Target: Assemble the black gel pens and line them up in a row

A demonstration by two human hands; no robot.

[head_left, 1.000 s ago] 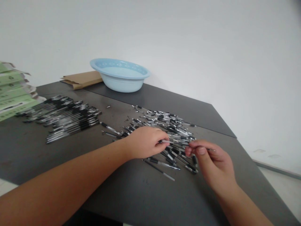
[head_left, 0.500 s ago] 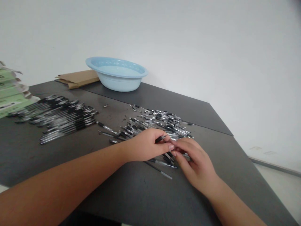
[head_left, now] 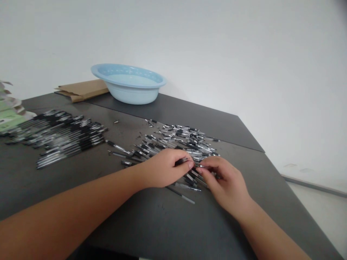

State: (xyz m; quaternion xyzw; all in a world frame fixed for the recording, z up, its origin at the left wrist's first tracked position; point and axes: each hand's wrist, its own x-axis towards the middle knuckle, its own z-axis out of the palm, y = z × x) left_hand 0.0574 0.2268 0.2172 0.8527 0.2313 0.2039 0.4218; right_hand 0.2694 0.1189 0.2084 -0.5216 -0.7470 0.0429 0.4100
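Observation:
My left hand (head_left: 165, 168) is closed around a black-gripped pen, mostly hidden by the fingers. Close to its fingertips, my right hand (head_left: 229, 182) pinches a small silvery pen part (head_left: 201, 166) between thumb and forefinger. A narrow gap separates the two hands. Under and behind them spreads a loose pile of pens and pen parts (head_left: 187, 135), silver, clear and black. One thin refill-like tube (head_left: 187, 198) lies at the pile's near side, below the left hand.
On the left, a row of pens (head_left: 70, 133) lies side by side beside green cardboard boxes (head_left: 11, 117). A light blue basin (head_left: 132, 92) stands at the back next to a flat brown paper bag (head_left: 84, 88). The dark tabletop (head_left: 151, 224) ends on the right near a white wall.
My hands, which were touching at the fingertips, have drawn slightly apart, and a silvery part now shows at the right fingertips. The whole view has shifted a little.

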